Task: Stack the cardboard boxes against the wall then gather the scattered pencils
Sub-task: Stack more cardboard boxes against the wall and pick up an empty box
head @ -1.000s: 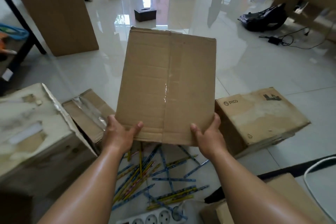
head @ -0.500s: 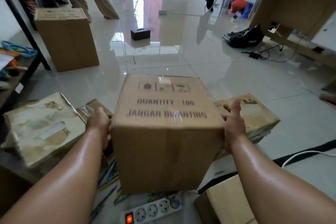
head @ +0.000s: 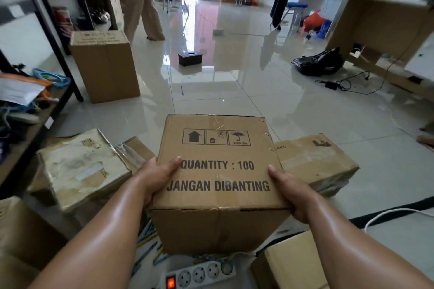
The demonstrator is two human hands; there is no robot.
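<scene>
Nearest to you, a white plastic power strip with a glowing red switch [head: 199,273] is lying on the glossy pale tiled floor [head: 258,101]. Thin blue and yellow pencils [head: 146,239] are lying scattered just beside it, partly hidden beneath the box you are carrying. A pale cardboard box [head: 288,265] is sitting at the lower right.

You are holding a brown cardboard box printed "QUANTITY : 100" and "JANGAN DIBANTING" [head: 218,171] above the floor, with its printed face turned up. Your left hand [head: 157,173] is gripping its left side and your right hand [head: 291,191] its right side. Each thumb is lying over the printed face, while the other fingers are wrapping out of sight around the sides.

Beyond your hands, a worn, tape-patched cardboard box [head: 79,166] is resting on the left and a scuffed brown cardboard box [head: 314,159] on the right.

Farther off, a tall brown cardboard box [head: 105,65] is standing beside a black metal shelf [head: 58,54]. A small dark box [head: 190,57] and a black bag [head: 317,63] are lying on the floor. A person in beige trousers [head: 143,7] is standing at the back.
</scene>
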